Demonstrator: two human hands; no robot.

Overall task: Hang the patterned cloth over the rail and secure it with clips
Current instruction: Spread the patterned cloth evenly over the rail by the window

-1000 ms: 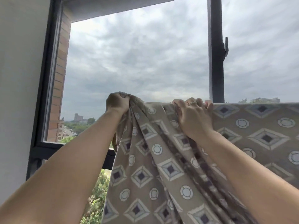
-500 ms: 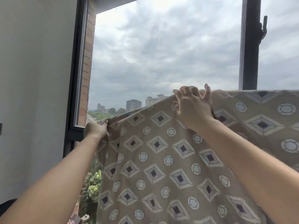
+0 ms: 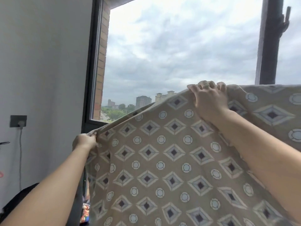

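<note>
While it hangs before the open window (image 3: 179, 62), the patterned cloth (image 3: 162, 160) fills the lower view — soft, light and limp, sagging along its top edge between two grips, so it is best taken along that hem. On the right the edge runs level, probably over the rail, which is hidden. Beside the window stands a plain wall (image 3: 45, 62) with a socket (image 3: 18, 121) and cord. The right hand (image 3: 210, 101) has its fingers curled over the high edge; the left hand (image 3: 84, 142), lower and well apart, pinches the corner tight. No clips are in sight.
</note>
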